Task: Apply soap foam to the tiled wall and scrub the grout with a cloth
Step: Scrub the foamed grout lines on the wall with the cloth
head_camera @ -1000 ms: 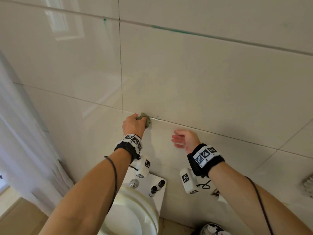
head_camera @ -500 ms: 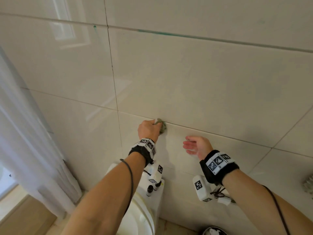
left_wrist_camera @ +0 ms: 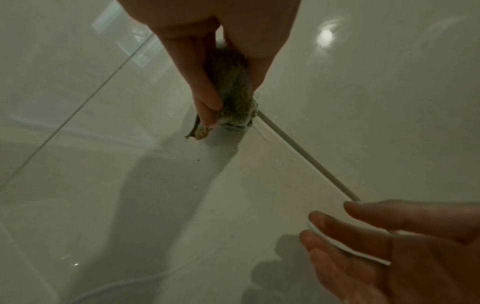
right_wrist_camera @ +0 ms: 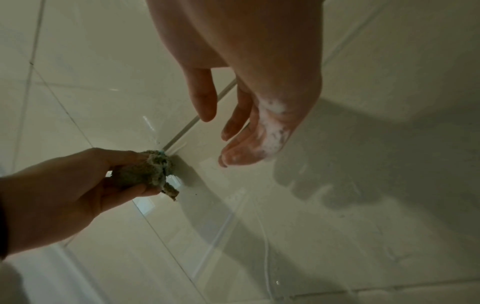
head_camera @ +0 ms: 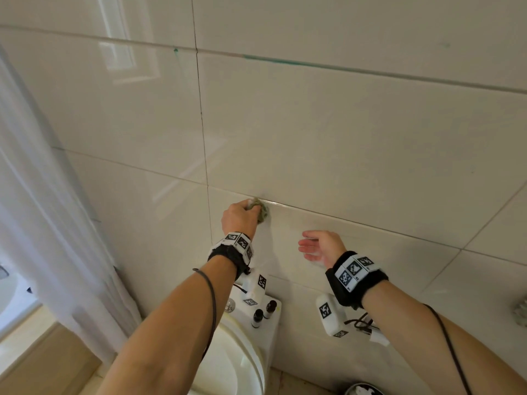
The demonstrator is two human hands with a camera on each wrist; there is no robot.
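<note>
A glossy cream tiled wall fills the head view. My left hand grips a bunched greenish cloth and presses it onto the horizontal grout line just right of a vertical joint. In the left wrist view the cloth is pinched between fingers and thumb, its tip on the pale grout line. My right hand hovers open beside it, a little off the wall. White foam clings to its fingers in the right wrist view. The cloth and left hand show there too.
A toilet cistern with two small dark bottles stands below my hands. A white curtain hangs at the left. Green marks lie along the upper grout line. A round container sits on the floor at the bottom.
The cloth in my left hand slid right along the grout line and has now come back left. The right hand stays open beside it.
</note>
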